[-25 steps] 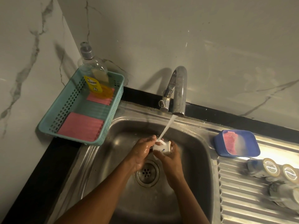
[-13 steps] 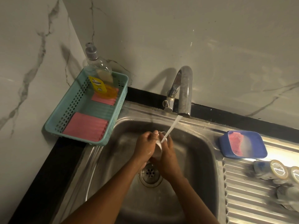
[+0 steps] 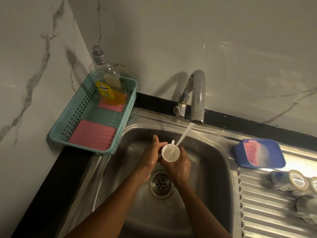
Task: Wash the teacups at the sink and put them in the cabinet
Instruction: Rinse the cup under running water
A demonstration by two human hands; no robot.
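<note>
Rinse step: small white ceramic teacup (image 3: 170,152), mouth up, over stainless steel sink (image 3: 211,169), under stream from curved steel faucet (image 3: 197,93) at 1 o'clock. Right hand (image 3: 179,167) wraps its wall from 5 o'clock; left hand (image 3: 151,154) clasps 9 o'clock side. Likely light, rigid, wet-slippery, chippable: grip body, not rim.

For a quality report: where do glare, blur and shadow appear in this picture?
Head view: dim overall; strong glare on the draining board beside the blue soap dish; the cups at the right edge are blurred; the tap casts a soft shadow on the wall; the teacup under the water is fairly sharp.
</note>
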